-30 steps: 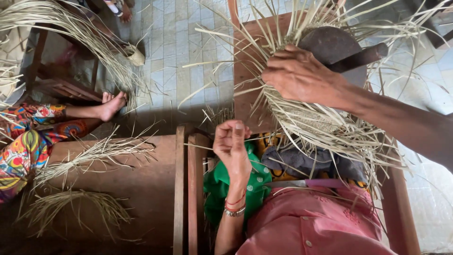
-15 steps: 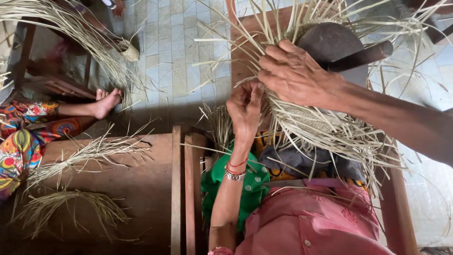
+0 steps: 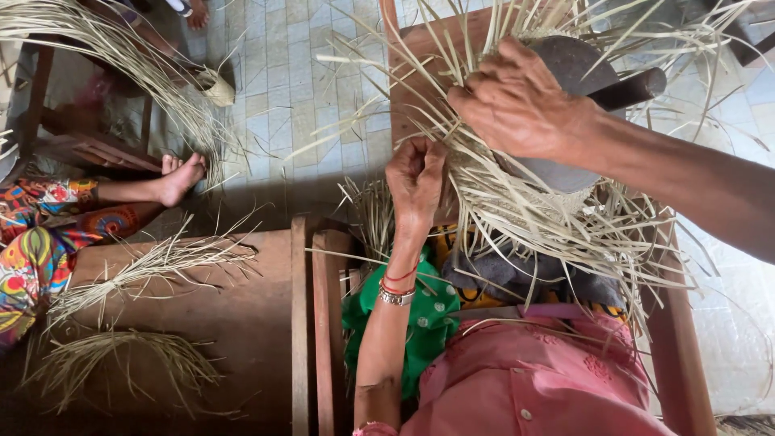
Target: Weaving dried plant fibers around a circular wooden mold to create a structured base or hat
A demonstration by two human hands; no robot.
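**Two hands deep in the straw weave**

A pale tiled floor [image 3: 315,89] runs under a low wooden bench [image 3: 242,315], where loose bundles of dry straw [image 3: 145,266] lie scattered. Up at the work, the half-woven straw piece [image 3: 517,202] sits draped over a dark rounded block [image 3: 573,64], its loose strands fanning out in every direction, most of them running up and away from the person's lap. The left hand [image 3: 416,178] is closed in a fist, pinching strands at the near left edge of the weave, so it is the closer hand to the free ends. The right hand [image 3: 517,101] lies over the top, fingers curled down, pressing straw against the block. How many strands each hand grips cannot be told; the fingertips are buried in straw. The block's lower half is hidden by the weave. At far left, another person's bare foot [image 3: 182,178] rests by a second straw bundle, well apart.
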